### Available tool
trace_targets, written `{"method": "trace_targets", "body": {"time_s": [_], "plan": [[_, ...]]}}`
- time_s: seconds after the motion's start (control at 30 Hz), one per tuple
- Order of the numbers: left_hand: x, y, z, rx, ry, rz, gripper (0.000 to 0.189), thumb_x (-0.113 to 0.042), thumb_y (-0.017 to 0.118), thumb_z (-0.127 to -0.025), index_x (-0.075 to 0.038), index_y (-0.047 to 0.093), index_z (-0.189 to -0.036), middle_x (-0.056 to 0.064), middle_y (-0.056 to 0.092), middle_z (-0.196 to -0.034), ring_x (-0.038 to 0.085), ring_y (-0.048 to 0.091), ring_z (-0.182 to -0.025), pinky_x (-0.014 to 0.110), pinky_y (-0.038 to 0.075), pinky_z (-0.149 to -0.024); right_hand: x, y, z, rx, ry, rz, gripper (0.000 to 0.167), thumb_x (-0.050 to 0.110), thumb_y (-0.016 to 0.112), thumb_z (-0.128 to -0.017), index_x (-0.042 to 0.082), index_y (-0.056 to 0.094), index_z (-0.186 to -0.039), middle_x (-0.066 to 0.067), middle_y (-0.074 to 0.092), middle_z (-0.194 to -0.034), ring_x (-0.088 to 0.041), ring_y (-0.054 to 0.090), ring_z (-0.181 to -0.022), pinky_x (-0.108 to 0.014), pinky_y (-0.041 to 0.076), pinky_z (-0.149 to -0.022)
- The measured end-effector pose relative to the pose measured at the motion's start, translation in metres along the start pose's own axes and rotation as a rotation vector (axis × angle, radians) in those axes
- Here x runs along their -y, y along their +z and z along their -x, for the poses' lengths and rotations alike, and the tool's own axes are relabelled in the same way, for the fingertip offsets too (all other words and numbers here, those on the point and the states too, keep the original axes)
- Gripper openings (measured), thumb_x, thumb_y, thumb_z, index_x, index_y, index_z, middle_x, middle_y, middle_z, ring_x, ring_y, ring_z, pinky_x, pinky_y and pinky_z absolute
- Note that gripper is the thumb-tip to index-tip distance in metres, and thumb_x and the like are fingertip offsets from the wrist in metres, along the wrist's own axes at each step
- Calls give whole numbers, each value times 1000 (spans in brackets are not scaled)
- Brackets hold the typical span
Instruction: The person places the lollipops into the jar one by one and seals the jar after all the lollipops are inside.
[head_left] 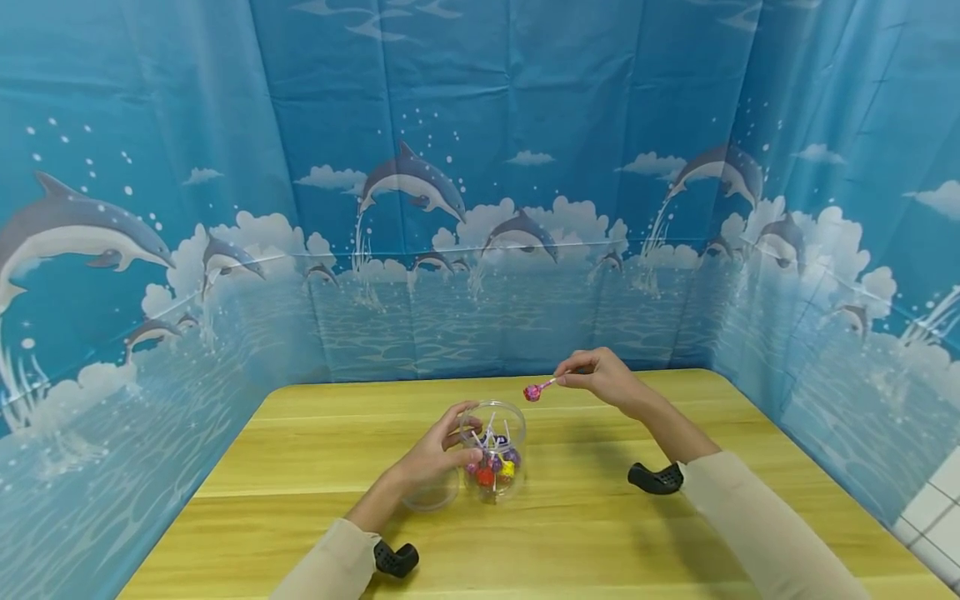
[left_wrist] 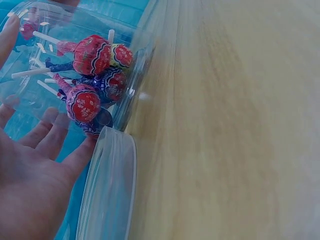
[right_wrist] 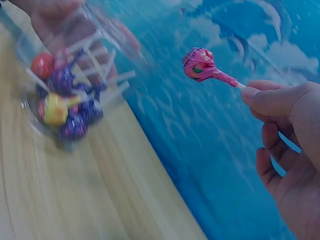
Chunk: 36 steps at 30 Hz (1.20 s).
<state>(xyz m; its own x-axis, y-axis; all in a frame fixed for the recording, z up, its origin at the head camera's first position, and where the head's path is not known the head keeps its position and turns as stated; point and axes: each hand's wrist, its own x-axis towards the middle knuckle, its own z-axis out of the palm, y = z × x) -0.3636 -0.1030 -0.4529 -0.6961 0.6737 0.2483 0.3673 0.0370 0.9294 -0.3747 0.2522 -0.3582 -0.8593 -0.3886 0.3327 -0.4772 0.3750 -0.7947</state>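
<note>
A clear plastic jar (head_left: 492,492) stands lidless on the table, with several wrapped lollipops (right_wrist: 55,109) inside, their white sticks pointing up. My left hand (head_left: 435,446) holds the jar from its left side, thumb in front and fingers round the back. In the left wrist view, the fingers (left_wrist: 52,132) lie along the jar wall. To the right, above the table, my right hand (head_left: 603,379) pinches one pink lollipop (right_wrist: 200,65) by its white stick, candy end toward the jar. The remaining right fingers are loosely bent.
A round clear lid (left_wrist: 107,187) lies beside the jar, partly under my left hand in the head view. The yellow wood-grain table (head_left: 300,467) ends at a blue dolphin-print curtain (head_left: 480,317) behind and on both sides. Black straps (head_left: 656,479) sit at my wrists.
</note>
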Motion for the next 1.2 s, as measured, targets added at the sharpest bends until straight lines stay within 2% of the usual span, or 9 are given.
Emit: {"method": "trace_targets", "body": {"time_s": [0.17,0.37,0.57,0.8,1.0,1.2], "plan": [[-1,0,-1,-6,3,-2,75,-29,66,-104,-17,24,-164,21,40,-154,40,38,-145,49,43,-110,20,13,-11,79,-55,32,12,9,70,-100,3,80,-103,-12,66,-94,-25,47,-73,-35,46,-68],[-1,0,-2,-6,-4,-4,75,-29,66,-104,-16,22,-164,29,35,-155,40,38,-145,51,42,-111,39,28,-23,193,-140,121,10,9,72,-99,7,81,-99,-7,66,-91,-27,51,-73,-34,46,-63],[-1,2,-2,-4,-8,-5,72,-23,63,-106,-17,22,-164,28,36,-154,41,39,-144,53,43,-110,45,40,-33,321,-266,272,11,4,74,-96,12,82,-93,3,65,-83,-19,58,-72,-34,53,-65],[-2,2,-1,-8,-7,-11,71,-23,63,-106,-17,22,-164,25,39,-154,37,41,-143,52,44,-109,52,52,-41,464,-350,402,9,4,76,-94,10,82,-93,8,66,-85,-9,59,-77,-32,55,-70],[-2,2,-1,-19,3,-21,71,-27,65,-105,-23,25,-163,27,38,-155,36,40,-144,53,42,-111,61,58,-46,573,-362,525,13,3,76,-94,13,82,-88,11,69,-86,-5,60,-77,-30,53,-72],[-1,2,-1,-12,10,-28,73,-24,64,-105,-16,22,-164,27,37,-155,39,39,-145,53,42,-111,72,62,-48,676,-311,546,18,-3,72,-94,9,81,-85,8,71,-82,-7,59,-68,-27,50,-66]]}}
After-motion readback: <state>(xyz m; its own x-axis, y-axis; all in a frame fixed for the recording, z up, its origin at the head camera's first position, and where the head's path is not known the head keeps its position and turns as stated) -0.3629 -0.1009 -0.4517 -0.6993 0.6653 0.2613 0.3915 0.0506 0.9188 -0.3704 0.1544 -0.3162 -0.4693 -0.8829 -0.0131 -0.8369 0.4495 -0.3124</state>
